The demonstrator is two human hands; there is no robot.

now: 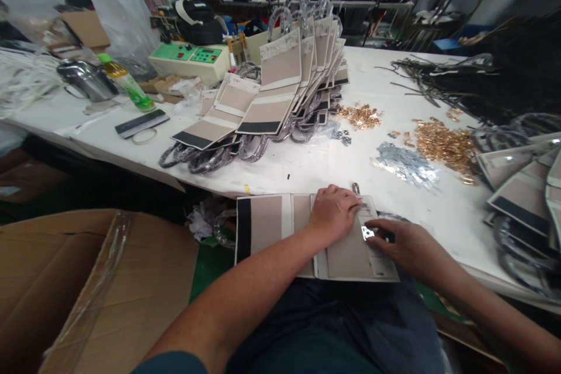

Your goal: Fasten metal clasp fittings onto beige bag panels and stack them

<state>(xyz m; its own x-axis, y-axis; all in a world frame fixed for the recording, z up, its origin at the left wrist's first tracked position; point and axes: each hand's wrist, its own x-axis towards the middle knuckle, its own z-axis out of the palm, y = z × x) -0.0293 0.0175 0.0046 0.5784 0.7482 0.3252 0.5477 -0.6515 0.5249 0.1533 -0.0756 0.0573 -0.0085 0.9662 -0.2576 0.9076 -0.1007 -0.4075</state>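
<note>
A beige bag panel (pixel 265 228) with white edging and a black strip at its left end lies across my lap, against the table's front edge. My left hand (pixel 335 213) lies over its upper right part, fingers curled at the far edge; their undersides are hidden. Just beyond those fingers a small metal piece (pixel 355 188) stands out. My right hand (pixel 401 245) pinches a small shiny metal plate (pixel 367 233) between thumb and finger, at the panel's right part. A dark, plastic-wrapped handle (pixel 394 217) shows partly behind the panel.
On the white table (pixel 302 169) stand stacked beige bag panels (pixel 280 64) with wrapped handles. Gold clips (pixel 445 143) and silver plates (pixel 405 163) lie in piles. More panels (pixel 526 187) are at right, a cardboard box (pixel 144 280) at lower left, a green-topped machine (pixel 190 58) behind.
</note>
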